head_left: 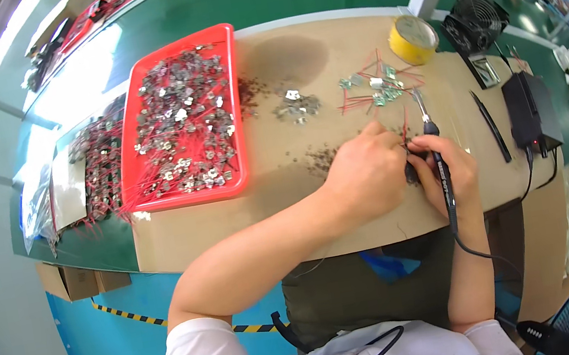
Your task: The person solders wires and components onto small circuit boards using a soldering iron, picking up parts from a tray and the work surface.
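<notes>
My right hand [456, 162] is closed round a soldering iron [444, 177], its metal tip pointing up and away from me. Close beside it, my left hand [368, 172] has its fingers pinched together on a small part with a red wire [406, 124] standing up from it. A little dark piece [411, 173] shows between the two hands; fingers hide most of it. Just beyond the iron's tip lies a loose group of shiny metal pieces with red wires [381, 86]. Tiny dark parts [321, 161] are scattered left of my left hand, and a small heap of metal pieces [297, 106] lies farther back.
A red tray [237, 110] heaped with wired metal parts stands left on the brown work surface [188, 231]. More wired parts [105, 162] lie beyond it. A yellow tape roll [413, 39], black fan [474, 16], tweezers [491, 126] and black box [531, 110] are at the right.
</notes>
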Action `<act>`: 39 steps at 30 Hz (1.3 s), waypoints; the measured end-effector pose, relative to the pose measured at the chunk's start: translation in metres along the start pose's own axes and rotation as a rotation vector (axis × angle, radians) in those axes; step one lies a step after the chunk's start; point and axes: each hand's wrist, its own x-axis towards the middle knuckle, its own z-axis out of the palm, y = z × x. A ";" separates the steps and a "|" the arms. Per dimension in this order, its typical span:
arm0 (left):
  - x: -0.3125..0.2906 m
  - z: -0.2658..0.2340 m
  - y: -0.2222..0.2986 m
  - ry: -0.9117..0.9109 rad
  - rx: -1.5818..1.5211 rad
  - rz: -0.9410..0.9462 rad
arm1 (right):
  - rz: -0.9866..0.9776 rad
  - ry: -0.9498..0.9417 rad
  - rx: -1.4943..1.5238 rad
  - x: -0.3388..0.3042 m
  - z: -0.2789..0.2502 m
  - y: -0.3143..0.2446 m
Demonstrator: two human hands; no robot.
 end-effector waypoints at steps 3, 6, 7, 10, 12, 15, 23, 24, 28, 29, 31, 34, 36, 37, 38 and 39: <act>-0.003 -0.001 -0.003 0.001 0.008 0.010 | 0.025 0.000 0.012 0.002 0.001 -0.005; 0.000 -0.005 0.001 -0.041 -0.021 -0.006 | 0.004 0.014 0.016 -0.001 0.002 0.002; 0.000 -0.009 0.001 -0.053 -0.063 -0.014 | 0.013 0.020 0.017 -0.002 0.002 0.003; 0.003 -0.024 -0.002 0.058 -0.068 -0.068 | -0.013 0.017 0.013 -0.002 0.005 0.004; 0.011 -0.040 -0.016 0.274 0.010 -0.062 | -0.020 0.028 -0.002 -0.003 0.003 0.003; 0.035 -0.122 -0.060 0.574 0.123 -0.266 | 0.069 0.042 0.004 -0.004 -0.003 0.001; 0.015 -0.220 -0.228 0.184 0.490 -0.831 | -0.128 0.160 -0.031 0.004 -0.007 0.000; 0.012 -0.215 -0.242 0.073 0.539 -0.875 | -0.143 0.162 -0.021 0.004 -0.006 -0.001; 0.011 -0.210 -0.260 -0.055 0.558 -0.800 | -0.122 0.173 -0.020 0.002 -0.009 0.000; 0.010 -0.215 -0.262 -0.096 0.483 -0.789 | -0.115 0.174 0.001 0.003 -0.009 -0.002; 0.011 -0.219 -0.260 -0.091 0.481 -0.811 | -0.104 0.176 0.019 0.003 -0.009 -0.002; 0.009 -0.229 -0.248 0.036 0.329 -0.849 | -0.108 0.182 0.044 0.003 -0.008 -0.001; 0.001 -0.241 -0.253 0.115 0.257 -0.873 | -0.110 0.191 0.055 0.004 -0.007 -0.002; 0.003 -0.241 -0.248 0.188 0.171 -0.886 | -0.108 0.192 0.054 0.003 -0.007 -0.002; 0.003 -0.243 -0.242 0.185 0.112 -0.897 | -0.110 0.191 0.052 0.003 -0.009 -0.001; 0.003 -0.243 -0.235 0.182 0.112 -0.896 | -0.112 0.191 0.050 0.002 -0.010 -0.001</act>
